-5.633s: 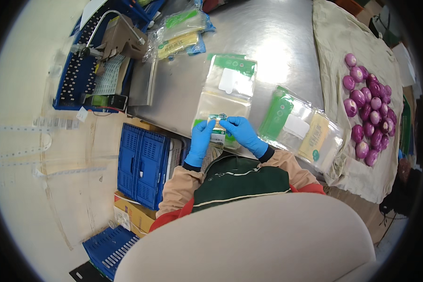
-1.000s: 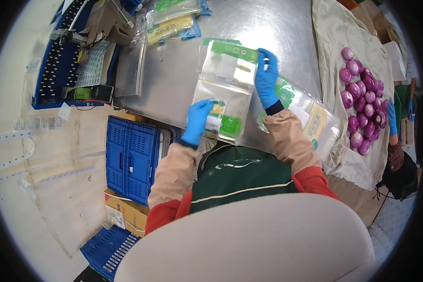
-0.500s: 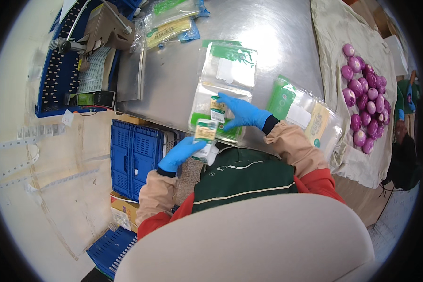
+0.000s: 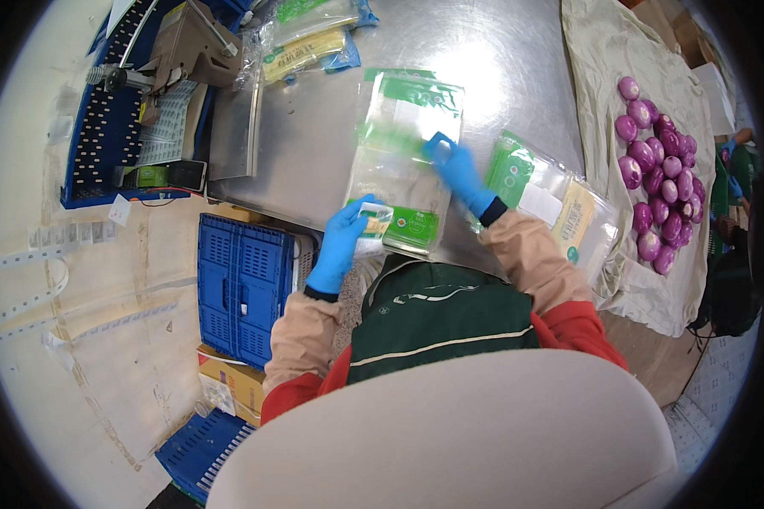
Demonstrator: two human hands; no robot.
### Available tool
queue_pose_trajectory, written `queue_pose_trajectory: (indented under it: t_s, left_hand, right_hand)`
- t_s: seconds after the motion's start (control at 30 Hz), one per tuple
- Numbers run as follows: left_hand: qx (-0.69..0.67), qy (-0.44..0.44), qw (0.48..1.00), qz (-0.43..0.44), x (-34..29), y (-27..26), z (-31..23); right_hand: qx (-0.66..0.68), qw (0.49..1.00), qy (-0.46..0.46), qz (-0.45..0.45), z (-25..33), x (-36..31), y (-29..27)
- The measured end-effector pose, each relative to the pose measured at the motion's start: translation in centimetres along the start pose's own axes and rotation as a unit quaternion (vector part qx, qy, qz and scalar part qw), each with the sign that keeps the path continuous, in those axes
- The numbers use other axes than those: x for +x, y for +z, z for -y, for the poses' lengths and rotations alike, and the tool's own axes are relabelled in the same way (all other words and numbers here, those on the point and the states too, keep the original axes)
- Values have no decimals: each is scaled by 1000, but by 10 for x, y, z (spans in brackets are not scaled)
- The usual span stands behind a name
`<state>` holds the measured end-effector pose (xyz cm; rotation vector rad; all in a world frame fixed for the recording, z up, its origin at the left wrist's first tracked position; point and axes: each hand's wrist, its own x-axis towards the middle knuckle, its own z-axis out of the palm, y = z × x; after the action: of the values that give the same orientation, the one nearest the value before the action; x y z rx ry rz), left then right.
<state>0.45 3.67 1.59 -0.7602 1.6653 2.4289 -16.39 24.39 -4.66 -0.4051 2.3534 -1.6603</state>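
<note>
My left hand (image 4: 338, 246), in a blue glove, grips a small stack of white, green and yellow labels (image 4: 372, 227) at the table's near edge. Beside it lies a pile of clear plastic bags with green bands (image 4: 414, 227). My right hand (image 4: 462, 176), also gloved in blue, is closed over the far part of this pile, its fingertips pinched. They appear to hold the edge of a clear plastic bag, whose green band (image 4: 390, 138) is smeared by motion. Under and beyond it lies another green-topped clear bag (image 4: 420, 92) with a white panel.
More green and yellow packaging bags (image 4: 547, 199) lie at the right, and bundled ones (image 4: 306, 55) at the far left. Purple peeled onions (image 4: 663, 174) rest on a beige cloth (image 4: 598, 85). Blue crates (image 4: 245, 284) stand at the left. Another person (image 4: 738, 178) is at the far right.
My right hand has moved away from me and slightly right, with the blurred bag. My left hand, with the labels, has shifted up to the near edge of the bag pile.
</note>
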Motion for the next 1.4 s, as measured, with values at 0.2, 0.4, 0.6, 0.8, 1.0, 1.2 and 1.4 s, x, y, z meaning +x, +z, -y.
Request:
queue_pose_trajectory:
  t_s: [0.2,0.4,0.6,0.8,1.0,1.2,1.4]
  left_hand:
    - [71,11,994,-83,98,26,51]
    - [357,-29,932,57,93,13,40]
    - [196,-198,935,221,-31,-44,-2]
    - [3,-12,1000,-3,-54,-56,10]
    - [53,-13,998,33,-11,-36,24]
    - [192,73,974,-90,94,18,49]
    - [51,72,995,-41,95,39,36]
  right_hand:
    - [10,990,-126,-68,40,11,5]
    - [-109,976,-5,187,-6,-13,34]
    - [-244,899,-192,308,33,-32,10]
    - [-164,918,-185,311,4,-38,12]
    - [100,989,76,82,-13,-12,3]
    - [44,993,-106,-34,40,10,4]
    - [53,995,-64,-52,17,-12,26]
